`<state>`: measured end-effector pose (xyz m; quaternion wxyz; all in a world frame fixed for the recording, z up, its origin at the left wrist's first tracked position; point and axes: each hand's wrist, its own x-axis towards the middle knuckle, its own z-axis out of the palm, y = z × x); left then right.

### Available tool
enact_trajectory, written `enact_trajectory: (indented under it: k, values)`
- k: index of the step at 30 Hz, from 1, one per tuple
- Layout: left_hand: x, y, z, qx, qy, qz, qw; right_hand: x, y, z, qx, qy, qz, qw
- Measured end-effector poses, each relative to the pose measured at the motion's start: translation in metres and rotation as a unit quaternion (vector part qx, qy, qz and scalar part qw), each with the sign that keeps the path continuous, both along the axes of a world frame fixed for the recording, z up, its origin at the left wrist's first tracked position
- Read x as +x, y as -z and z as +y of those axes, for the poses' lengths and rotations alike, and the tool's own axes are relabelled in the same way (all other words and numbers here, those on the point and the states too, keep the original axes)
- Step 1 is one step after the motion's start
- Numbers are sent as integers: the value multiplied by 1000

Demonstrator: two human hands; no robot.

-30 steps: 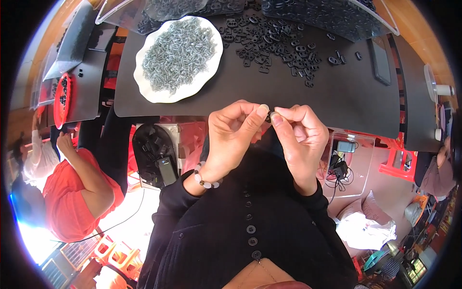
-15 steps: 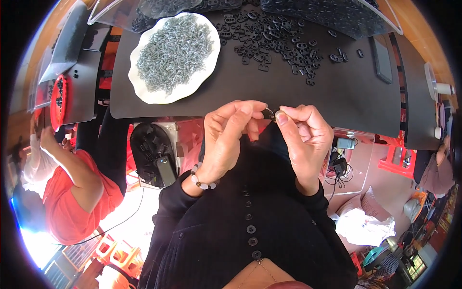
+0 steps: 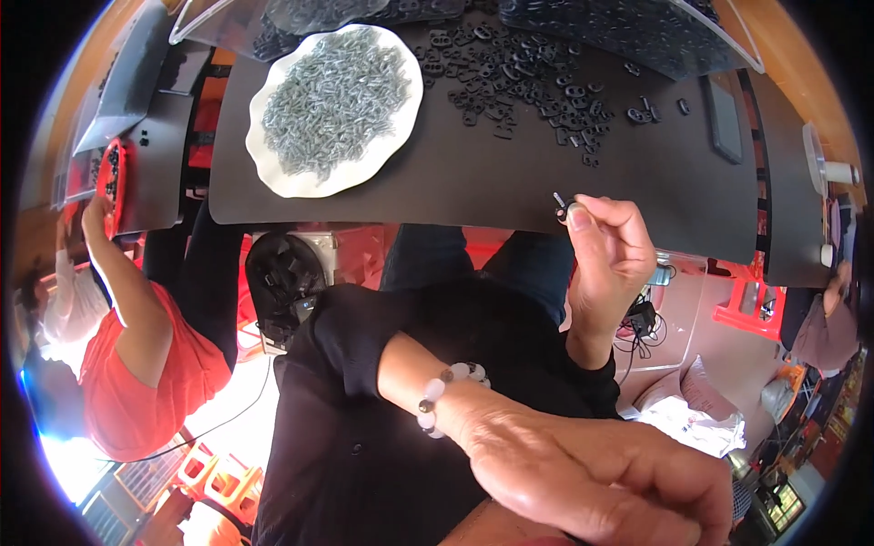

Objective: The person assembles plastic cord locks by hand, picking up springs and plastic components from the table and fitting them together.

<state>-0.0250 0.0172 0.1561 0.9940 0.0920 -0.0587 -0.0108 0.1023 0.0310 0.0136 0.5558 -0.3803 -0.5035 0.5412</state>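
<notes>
My right hand (image 3: 612, 255) is raised just in front of the table's near edge. Its thumb and forefinger pinch a small black plastic piece (image 3: 563, 215), from which a thin silvery spring or pin stands up. My left hand (image 3: 583, 469), with a bead bracelet at the wrist, is close to the camera, across my body at the lower right. Its fingers are bent, but the fingertips are hidden, so I cannot tell whether anything is in them. A white scalloped plate (image 3: 259, 150) heaped with small metal springs (image 3: 332, 105) stands on the dark table (image 3: 437, 187).
Black plastic pieces (image 3: 519, 68) lie scattered at the back middle. Clear bins (image 3: 628, 36) of black pieces stand behind them. A dark phone-like slab (image 3: 722, 118) lies at the right. To the left, a person in a red top (image 3: 150, 364) reaches toward a red tray (image 3: 111, 187).
My left hand has left the piece and swung down to the lower right, toward the camera. The right hand keeps the piece and has shifted slightly right.
</notes>
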Motion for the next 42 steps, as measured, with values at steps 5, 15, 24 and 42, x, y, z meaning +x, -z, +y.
enact_trajectory:
  k: [5, 15, 24, 42]
  values:
    - [18, 31, -16, -6, -37, -25, 999, 12, 7, 10, 22, 42, 5, 999]
    - [63, 58, -45, 18, -306, -198, 931, 29, 17, 25, 14, 91, 23, 996]
    - [60, 50, -32, 39, -325, -142, 934, 35, 18, 29, -2, 73, 31, 997]
    - [-50, 123, 60, 603, -569, 543, 136, 40, 19, 29, -10, 56, 86, 995]
